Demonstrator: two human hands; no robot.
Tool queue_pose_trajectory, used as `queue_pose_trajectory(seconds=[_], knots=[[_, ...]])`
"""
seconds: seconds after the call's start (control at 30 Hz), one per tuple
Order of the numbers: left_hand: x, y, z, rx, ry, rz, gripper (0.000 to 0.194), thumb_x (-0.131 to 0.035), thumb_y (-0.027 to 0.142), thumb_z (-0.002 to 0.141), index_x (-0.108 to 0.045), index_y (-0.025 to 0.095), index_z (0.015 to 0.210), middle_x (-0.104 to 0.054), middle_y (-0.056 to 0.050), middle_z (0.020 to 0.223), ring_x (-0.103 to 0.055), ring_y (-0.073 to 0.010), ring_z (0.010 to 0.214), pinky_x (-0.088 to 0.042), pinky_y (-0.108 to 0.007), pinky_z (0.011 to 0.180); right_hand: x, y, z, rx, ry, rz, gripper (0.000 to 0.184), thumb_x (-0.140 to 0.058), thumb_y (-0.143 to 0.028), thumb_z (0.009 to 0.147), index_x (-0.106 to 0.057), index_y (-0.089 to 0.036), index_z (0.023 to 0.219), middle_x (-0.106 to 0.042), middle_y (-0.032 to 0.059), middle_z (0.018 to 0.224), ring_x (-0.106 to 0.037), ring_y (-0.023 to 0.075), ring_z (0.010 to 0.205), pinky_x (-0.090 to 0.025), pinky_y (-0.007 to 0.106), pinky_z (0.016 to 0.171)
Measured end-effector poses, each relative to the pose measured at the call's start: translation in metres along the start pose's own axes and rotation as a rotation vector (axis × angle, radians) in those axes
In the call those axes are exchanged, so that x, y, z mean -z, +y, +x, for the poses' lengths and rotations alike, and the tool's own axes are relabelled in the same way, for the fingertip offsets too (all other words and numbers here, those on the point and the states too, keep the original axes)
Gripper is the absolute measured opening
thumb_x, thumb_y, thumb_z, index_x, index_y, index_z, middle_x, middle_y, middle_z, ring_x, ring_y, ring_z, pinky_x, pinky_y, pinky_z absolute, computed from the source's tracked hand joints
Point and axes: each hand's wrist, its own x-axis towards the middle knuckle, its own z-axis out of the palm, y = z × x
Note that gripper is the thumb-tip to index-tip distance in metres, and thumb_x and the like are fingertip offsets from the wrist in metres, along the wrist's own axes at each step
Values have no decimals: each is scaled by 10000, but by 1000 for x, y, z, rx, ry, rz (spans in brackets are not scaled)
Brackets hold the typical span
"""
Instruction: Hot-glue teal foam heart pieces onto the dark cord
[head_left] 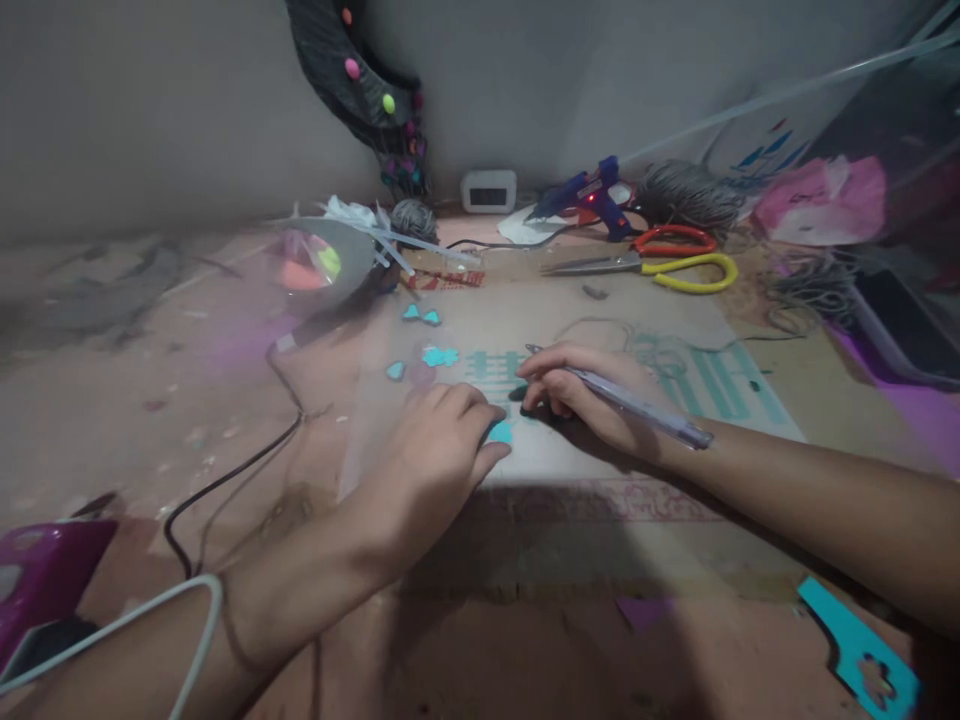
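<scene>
My left hand [442, 450] is closed over a small turquoise cut-out piece [499, 432], with the thumb and fingers around its edges on a pale sheet [555, 465]. Part of that piece is hidden by the fingers. Opposite it, my right hand [592, 395] holds a clear-barrelled pen [641, 408] lying across the fingers, its point facing away from me and up off the sheet. The right fingertips are close to a small dark spot on the sheet. Beyond my left hand lie a turquoise flower shape [440, 357], a small heart-like piece [396, 371] and a bow-like pair [421, 315].
Scissors [645, 265] with red and yellow handles lie beyond the sheet, near a blue glue gun [596, 195] with a red light. Grey yarn [690, 195] and a pink packet [821, 200] are at right. A dark cable [232, 480] runs at left; a turquoise scrap [862, 645] lies front right.
</scene>
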Motion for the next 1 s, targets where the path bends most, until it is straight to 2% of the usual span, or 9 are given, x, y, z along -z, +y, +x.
queue_pose_trajectory(seconds=[0.1, 0.23, 0.33, 0.4, 0.47, 0.53, 0.7, 0.87, 1.0], knots=[[0, 0, 0, 13, 0, -38, 191, -602, 293, 936, -641, 165, 1073, -652, -70, 1053, -579, -260, 1005, -464, -439, 901, 1, 0, 1, -15, -7, -12, 270, -514, -400, 977, -679, -195, 1036, -739, 3, 758, -641, 99, 623, -478, 211, 603], [1, -8, 0, -20, 62, -106, 87, -566, 262, 957, -608, 186, 967, -657, -35, 971, -594, -213, 941, -470, -370, 849, 2, -3, 1, -42, -12, -11, 267, -513, -399, 975, -676, -196, 1036, -741, 2, 760, -641, 98, 619, -475, 208, 597], [4, -16, -3, -98, 115, -12, 143, -475, 212, 992, -616, 184, 1004, -665, -58, 998, -594, -222, 945, -469, -375, 847, 2, -3, 1, -61, -17, -26, 263, -513, -395, 974, -678, -199, 1034, -743, 3, 757, -648, 106, 627, -478, 219, 610], [9, -18, -6, -124, 63, 13, 210, -419, 155, 998, -624, 183, 1037, -670, -68, 1039, -603, -220, 969, -473, -372, 858, 2, -2, 1, -61, -15, -37, 272, -511, -404, 974, -681, -201, 1032, -745, 5, 753, -653, 112, 630, -480, 228, 619], [17, -19, -9, -109, -1, -12, 230, -415, 148, 997, -635, 196, 1042, -685, -54, 1042, -620, -202, 964, -481, -348, 852, 2, -1, 1, -58, -16, -34, 284, -505, -417, 976, -682, -204, 1037, -745, 6, 753, -655, 115, 633, -482, 231, 622], [28, -21, -9, -49, 5, 4, 177, -491, 243, 987, -648, 220, 1067, -706, -44, 1038, -635, -209, 965, -486, -345, 837, 2, 0, 1, -59, -18, -29, 285, -504, -422, 976, -682, -207, 1036, -745, 7, 752, -657, 116, 632, -482, 232, 621], [47, -35, 1, 58, 134, 191, 237, -525, 330, 967, -695, 190, 1055, -732, -93, 982, -647, -267, 939, -472, -424, 852, 2, -3, 1, -67, -14, -58, 257, -510, -382, 974, -690, -210, 1036, -744, 6, 748, -651, 113, 625, -476, 229, 615], [32, -33, 4, -34, -3, 125, 329, -590, 455, 923, -684, 226, 1139, -689, -94, 1080, -610, -264, 1017, -470, -402, 873, 2, -4, 2, -50, -38, -88, 253, -506, -370, 973, -687, -204, 1035, -742, 2, 751, -641, 107, 626, -478, 223, 626], [17, -24, 4, -12, -15, 105, 275, -548, 381, 962, -692, 230, 1141, -672, -83, 1075, -598, -244, 1003, -462, -388, 872, 2, -5, 3, -60, -51, -93, 270, -497, -384, 975, -683, -199, 1035, -745, 7, 757, -643, 109, 634, -482, 227, 644]])
